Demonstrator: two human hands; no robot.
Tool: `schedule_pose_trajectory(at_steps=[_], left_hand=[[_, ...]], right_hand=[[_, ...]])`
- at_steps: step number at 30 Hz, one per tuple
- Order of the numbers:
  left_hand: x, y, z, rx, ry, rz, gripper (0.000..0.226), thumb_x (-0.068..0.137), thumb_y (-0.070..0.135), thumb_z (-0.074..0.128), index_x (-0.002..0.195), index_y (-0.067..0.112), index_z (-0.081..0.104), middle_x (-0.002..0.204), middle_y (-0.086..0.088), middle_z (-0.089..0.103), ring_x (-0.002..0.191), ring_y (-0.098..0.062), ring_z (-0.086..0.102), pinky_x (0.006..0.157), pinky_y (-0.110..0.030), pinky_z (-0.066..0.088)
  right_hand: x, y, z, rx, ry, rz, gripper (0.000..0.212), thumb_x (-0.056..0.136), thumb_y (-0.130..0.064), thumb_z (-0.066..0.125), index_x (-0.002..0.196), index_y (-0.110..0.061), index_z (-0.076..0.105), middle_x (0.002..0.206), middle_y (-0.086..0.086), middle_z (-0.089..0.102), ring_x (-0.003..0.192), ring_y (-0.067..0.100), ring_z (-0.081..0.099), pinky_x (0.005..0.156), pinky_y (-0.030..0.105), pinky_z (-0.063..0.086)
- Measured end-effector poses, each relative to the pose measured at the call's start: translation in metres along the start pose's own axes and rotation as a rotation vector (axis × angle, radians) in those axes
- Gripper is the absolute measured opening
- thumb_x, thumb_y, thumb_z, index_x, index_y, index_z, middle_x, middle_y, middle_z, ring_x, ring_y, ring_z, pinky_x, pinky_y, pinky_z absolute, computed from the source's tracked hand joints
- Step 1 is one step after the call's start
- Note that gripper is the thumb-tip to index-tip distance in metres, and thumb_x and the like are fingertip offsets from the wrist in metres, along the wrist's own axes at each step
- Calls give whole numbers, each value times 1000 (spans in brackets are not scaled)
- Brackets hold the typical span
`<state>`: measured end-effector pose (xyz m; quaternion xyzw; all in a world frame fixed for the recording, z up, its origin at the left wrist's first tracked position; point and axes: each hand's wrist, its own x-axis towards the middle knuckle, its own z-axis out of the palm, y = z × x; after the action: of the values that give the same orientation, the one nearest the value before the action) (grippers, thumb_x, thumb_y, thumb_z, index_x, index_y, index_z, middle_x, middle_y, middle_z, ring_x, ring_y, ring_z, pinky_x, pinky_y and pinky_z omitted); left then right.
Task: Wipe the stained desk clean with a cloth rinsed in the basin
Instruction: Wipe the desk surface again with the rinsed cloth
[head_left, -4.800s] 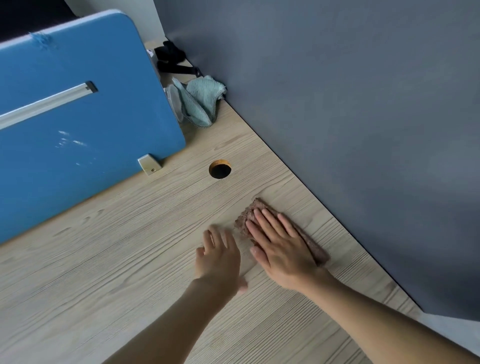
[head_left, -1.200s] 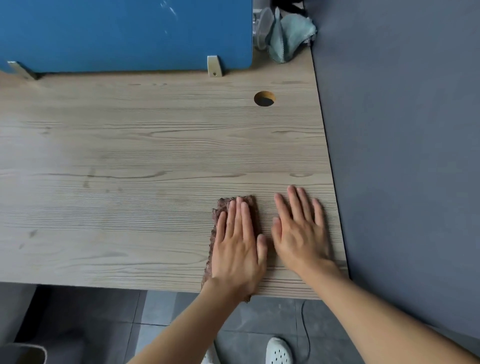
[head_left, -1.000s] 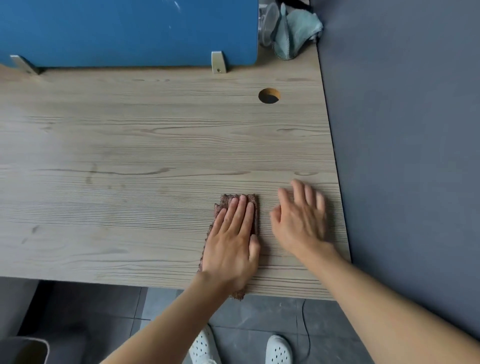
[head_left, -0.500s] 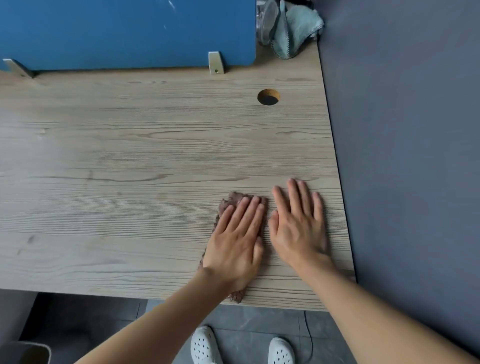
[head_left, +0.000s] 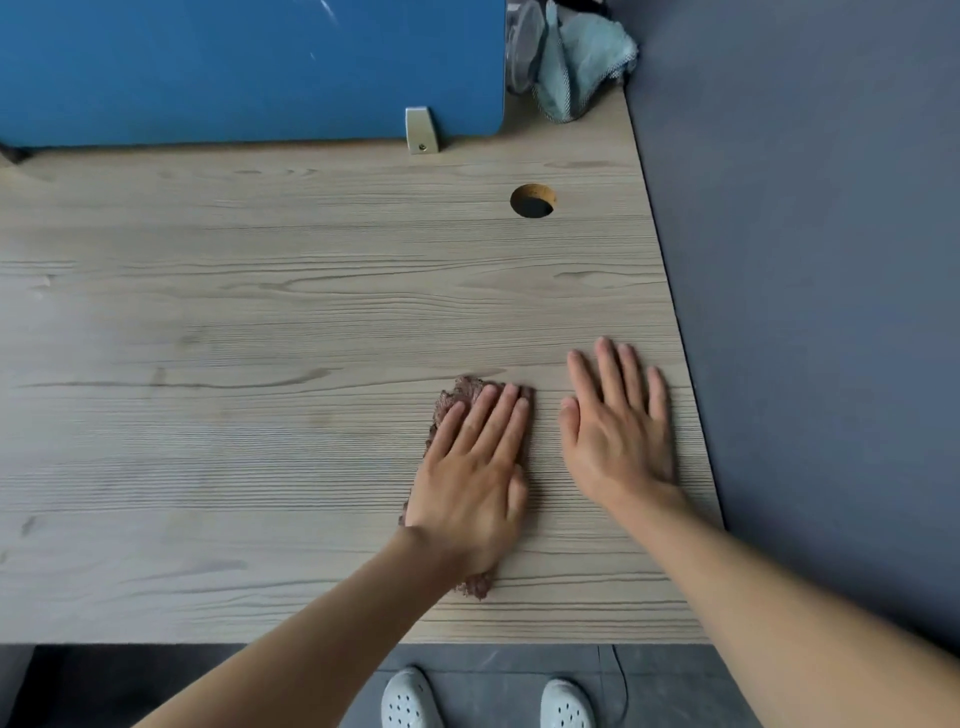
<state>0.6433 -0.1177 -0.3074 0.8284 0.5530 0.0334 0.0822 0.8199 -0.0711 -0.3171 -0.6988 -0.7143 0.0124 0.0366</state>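
Observation:
A folded brown cloth (head_left: 460, 397) lies on the light wood-grain desk (head_left: 260, 322), near its front right part. My left hand (head_left: 475, 467) presses flat on the cloth with straight fingers and covers most of it. My right hand (head_left: 615, 423) rests flat on the bare desk just to the right of the cloth, fingers spread and straight. A few faint dark marks show on the desk's left side. No basin is in view.
A blue partition (head_left: 249, 67) stands along the desk's back edge on a metal bracket (head_left: 421, 130). A teal cloth (head_left: 579, 57) sits in the back right corner. A round cable hole (head_left: 532, 201) lies ahead. A grey wall (head_left: 805, 260) borders the right side.
Since 4.8 s ago the cloth has passed from my right hand to my left. In the last second my left hand slid the cloth slightly away from the front edge; my right hand stayed beside it.

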Motion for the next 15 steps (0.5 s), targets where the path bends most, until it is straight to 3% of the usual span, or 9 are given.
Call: schedule_pose_trajectory(at_steps=[3, 9, 15], left_hand=[[-1, -9, 1, -3, 0, 3, 67, 97, 37, 24, 158, 9, 20, 166, -7, 11, 154, -20, 2, 123, -43, 15], [12, -6, -1, -16, 59, -333, 69, 95, 35, 24, 157, 6, 18, 165, -12, 13, 154, -24, 5, 124, -45, 12], [30, -25, -5, 43, -61, 139, 68, 97, 38, 23, 160, 16, 9, 167, 0, 3, 154, -17, -7, 124, -41, 5]], right_hand=[[1, 0, -2, 13, 14, 3, 61, 96, -42, 24, 151, -22, 43, 160, 12, 33, 149, 31, 26, 121, 55, 17], [0, 0, -2, 2, 7, 2, 60, 96, -41, 26, 151, -21, 44, 160, 12, 33, 150, 31, 26, 121, 55, 16], [-1, -1, -2, 8, 15, 7, 60, 96, -41, 28, 150, -21, 45, 160, 13, 34, 149, 31, 27, 120, 55, 18]])
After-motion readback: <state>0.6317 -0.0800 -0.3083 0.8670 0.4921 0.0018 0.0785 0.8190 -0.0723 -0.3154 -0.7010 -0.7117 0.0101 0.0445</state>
